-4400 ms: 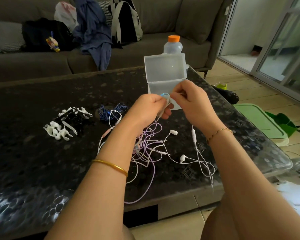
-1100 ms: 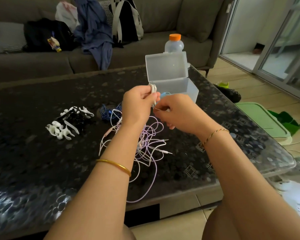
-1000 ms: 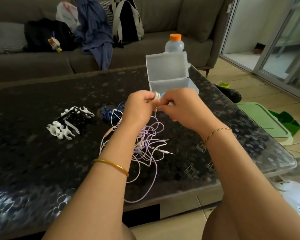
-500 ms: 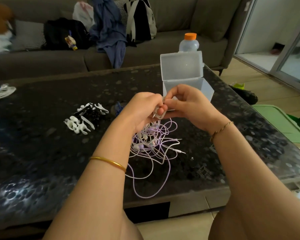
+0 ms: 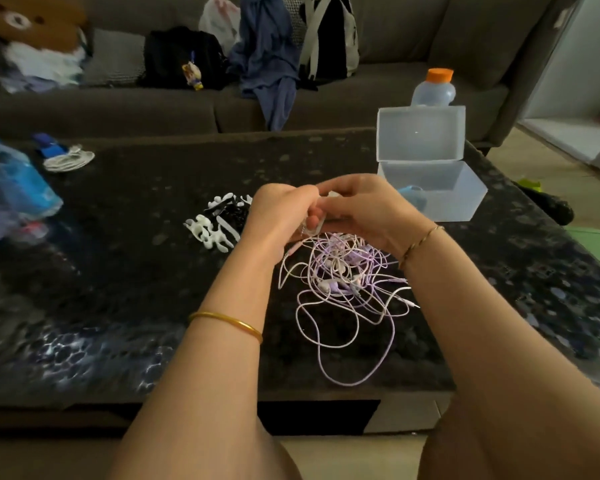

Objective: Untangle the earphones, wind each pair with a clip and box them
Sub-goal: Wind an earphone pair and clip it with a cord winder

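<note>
A: So, how far along does it look?

B: Early to middling, I'd judge. One pale blue bundle [image 5: 412, 199] seems to lie in the clear plastic box [image 5: 459, 206], hinged lid up, near the far right corner of the dark speckled table [image 5: 136, 289].

A: And the hands?

B: Both the left hand [image 5: 279, 216] and the right hand [image 5: 364, 207] curl round a small white piece [image 5: 313, 227] held between them, over the table's middle. It's mostly hidden: clip or wound cord, I can't tell.

A: What's left?

B: Plenty. The heap of purple and white earphone cables [image 5: 343, 275] lies knotted under the wrists, toward the near edge, and the white and black plastic clips [image 5: 219, 225] wait just left of the hands, unused.
</note>
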### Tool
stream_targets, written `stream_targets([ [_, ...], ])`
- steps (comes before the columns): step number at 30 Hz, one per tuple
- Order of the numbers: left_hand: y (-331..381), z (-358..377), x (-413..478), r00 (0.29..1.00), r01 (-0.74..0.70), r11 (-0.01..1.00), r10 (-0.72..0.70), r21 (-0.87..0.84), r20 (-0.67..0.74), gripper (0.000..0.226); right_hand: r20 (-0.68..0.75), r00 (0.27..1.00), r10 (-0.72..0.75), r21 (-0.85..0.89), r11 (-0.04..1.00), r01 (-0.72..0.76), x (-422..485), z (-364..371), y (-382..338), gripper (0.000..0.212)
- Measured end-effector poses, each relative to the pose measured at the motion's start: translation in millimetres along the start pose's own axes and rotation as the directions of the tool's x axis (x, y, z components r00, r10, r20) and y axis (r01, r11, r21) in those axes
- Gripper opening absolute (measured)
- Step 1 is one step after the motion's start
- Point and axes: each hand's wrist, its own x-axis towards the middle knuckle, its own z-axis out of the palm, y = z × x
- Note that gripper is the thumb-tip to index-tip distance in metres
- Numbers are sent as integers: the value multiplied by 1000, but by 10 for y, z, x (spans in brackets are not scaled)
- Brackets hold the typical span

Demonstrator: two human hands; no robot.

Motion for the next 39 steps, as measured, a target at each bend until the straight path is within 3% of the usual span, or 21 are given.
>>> stream_targets([
  [7,-94,-278,85,995,98,985,-92,-141,48,15,-11,999,-40,-141,989,38,159,270,2,9],
  [16,-225,-508,327,989,89,991,-101,-104,-108,10,-2,994,-107,-159,982,105,485,648,118,15],
  [23,-289,-570,437,976,82,985,-110,-150,-187,12,-120,979,-162,-100,984,151,591,852,242,8],
  [26,-351,-686,491,980,76,975,-112,-209,-165,46,-153,972,-176,-105,981,161,604,899,262,13],
  [27,-387,-725,517,985,61,977,-91,-202,-144,47,-149,971,-185,-112,979,169,598,906,263,14],
  [30,-414,-790,458,995,3,990,-17,-143,-100,19,-143,972,-184,-106,980,170,566,931,276,11],
  [35,-440,-889,479,999,25,986,-31,-167,-35,6,-187,970,-154,-92,986,139,579,953,328,8],
  [37,-511,-1007,602,986,52,984,-77,-171,-144,14,-196,972,-129,-118,987,108,616,910,362,9],
  [39,-642,-1129,812,932,63,995,-88,-80,-353,24,-187,976,-112,-169,982,80,643,865,403,9],
])
